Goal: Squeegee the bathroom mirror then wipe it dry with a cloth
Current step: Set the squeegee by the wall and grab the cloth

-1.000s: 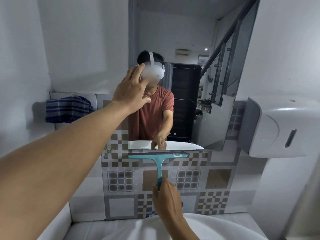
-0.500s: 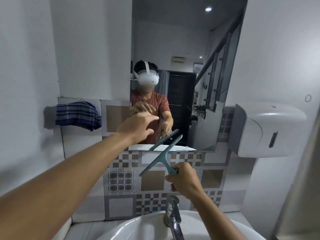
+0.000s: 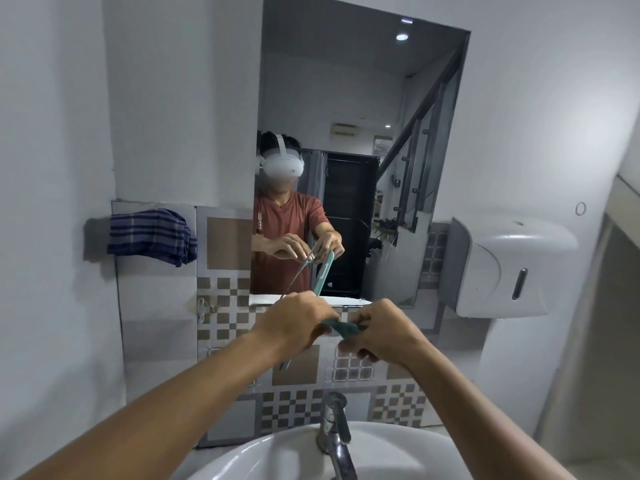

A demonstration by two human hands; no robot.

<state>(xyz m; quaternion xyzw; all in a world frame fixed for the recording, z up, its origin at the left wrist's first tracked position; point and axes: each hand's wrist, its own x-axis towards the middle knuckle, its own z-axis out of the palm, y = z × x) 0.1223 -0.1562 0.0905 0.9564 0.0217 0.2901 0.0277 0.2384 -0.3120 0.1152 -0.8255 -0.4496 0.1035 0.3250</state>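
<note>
Right hand (image 3: 384, 332) curls round the squeegee (image 3: 343, 328) handle while left hand (image 3: 294, 327) grips its blade at centre frame, clear of the mirror (image 3: 363, 116), apparently to strip off water.

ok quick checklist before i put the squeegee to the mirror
1. teal plastic squeegee held firmly: ok, right grip on the handle, left grip round the blade.
2. blade flat on the rectangular wall mirror: not ok, tilted and off the glass.
3. blade edge clean: cannot tell.
4. mirror wet: cannot tell.
5. blue striped cloth at hand, left of the mirror: ok.
</note>
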